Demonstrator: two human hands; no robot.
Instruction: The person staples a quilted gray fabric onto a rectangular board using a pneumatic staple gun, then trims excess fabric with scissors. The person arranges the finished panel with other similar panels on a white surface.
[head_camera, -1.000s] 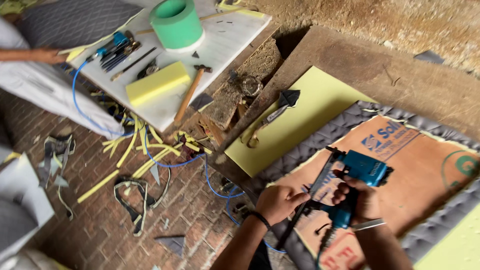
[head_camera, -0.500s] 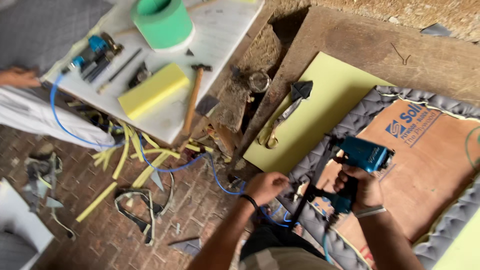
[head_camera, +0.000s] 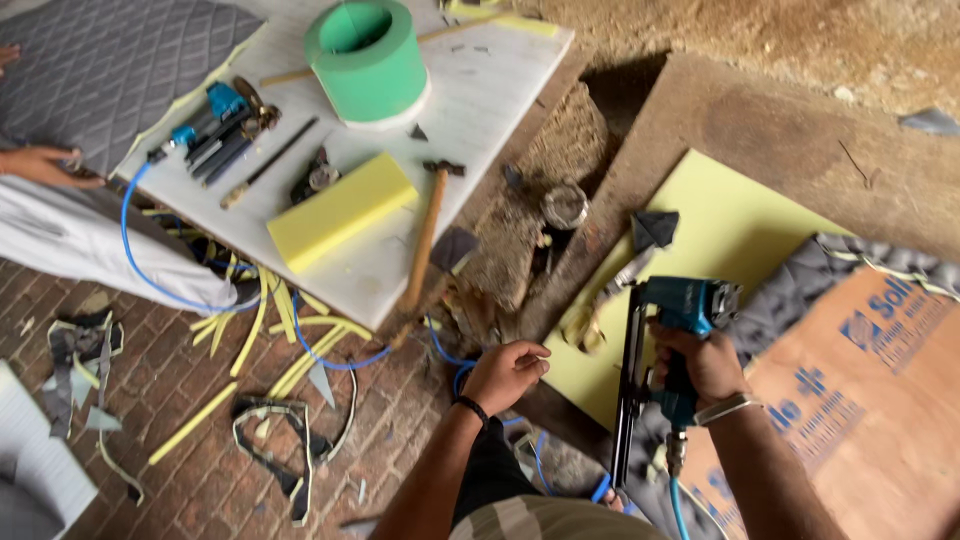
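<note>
Floor at 7 o'clock: worn red brick paving (head_camera: 200, 400), littered with yellow foam strips (head_camera: 250, 330) and grey fabric offcuts (head_camera: 75, 355). At 12 to 2 o'clock: bare, sandy earth (head_camera: 760, 40). A white board (head_camera: 470, 110) at 11 o'clock serves as a low work surface. A brown wooden panel (head_camera: 760, 130) lies at 2 o'clock. Lighting is even daylight.

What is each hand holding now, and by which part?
The right hand grips the blue staple gun by its handle. The left hand holds nothing.
</note>
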